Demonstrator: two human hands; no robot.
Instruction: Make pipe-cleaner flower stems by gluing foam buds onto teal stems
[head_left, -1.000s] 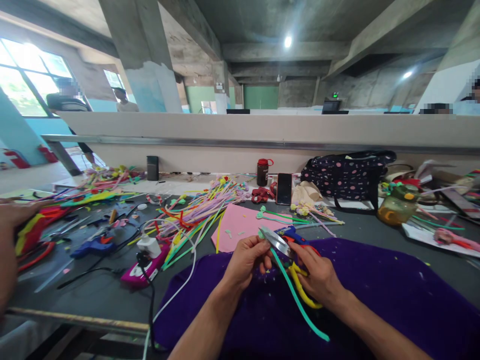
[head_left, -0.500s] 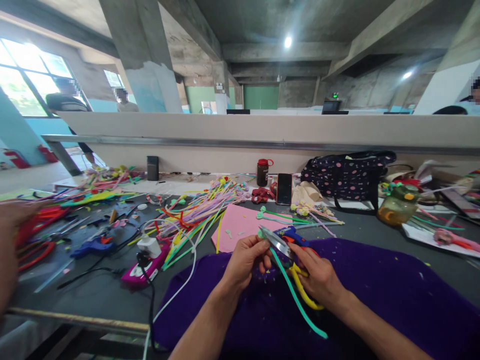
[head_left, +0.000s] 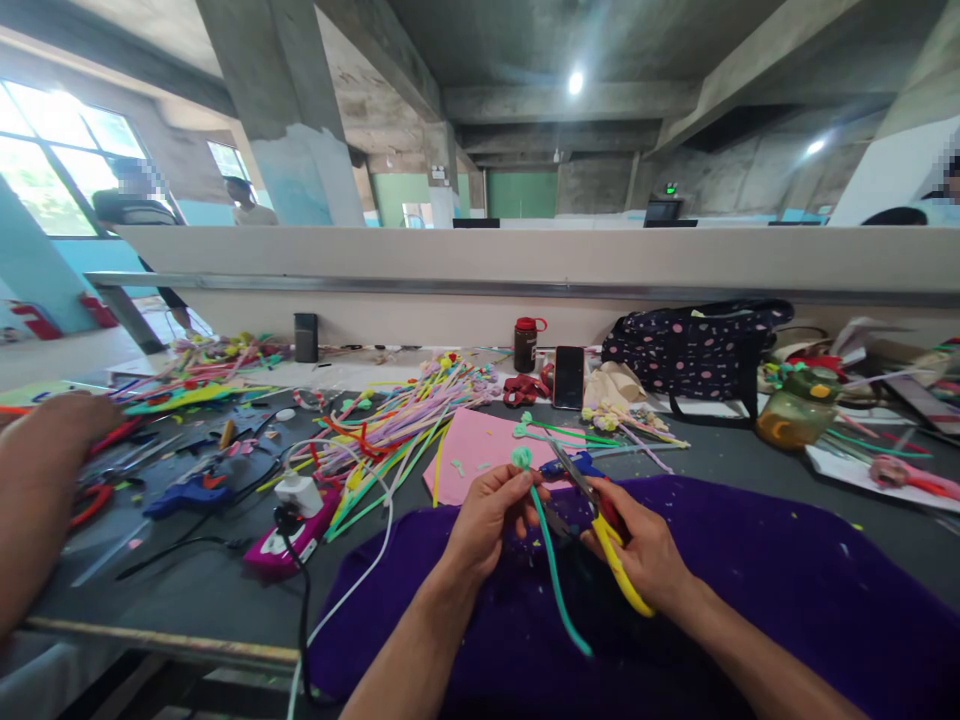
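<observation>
My left hand (head_left: 491,515) pinches a green pipe cleaner (head_left: 553,570) just below its curled, flower-like head (head_left: 521,457). The stem hangs down over the purple cloth (head_left: 720,540). My right hand (head_left: 637,540) is closed round scissors (head_left: 611,545) with yellow on their handles. The blades are spread, the upper one (head_left: 574,465) pointing up and left, a short way right of the flower head. Behind the hands, a blue glue gun (head_left: 577,465) lies at the edge of a pink sheet (head_left: 480,450); the scissors partly cover it.
A bundle of coloured pipe cleaners (head_left: 420,410) lies beyond my left hand. A magenta power strip (head_left: 292,540) with cables and another blue glue gun (head_left: 191,493) are on the left. Another person's arm (head_left: 45,480) reaches in there. A phone (head_left: 568,378), bottle (head_left: 527,345) and dark bag (head_left: 697,350) stand behind.
My right hand has drawn the scissors back to the right, away from the flower head, and their blades have spread. The green stem has swung left. The other person's arm has moved right.
</observation>
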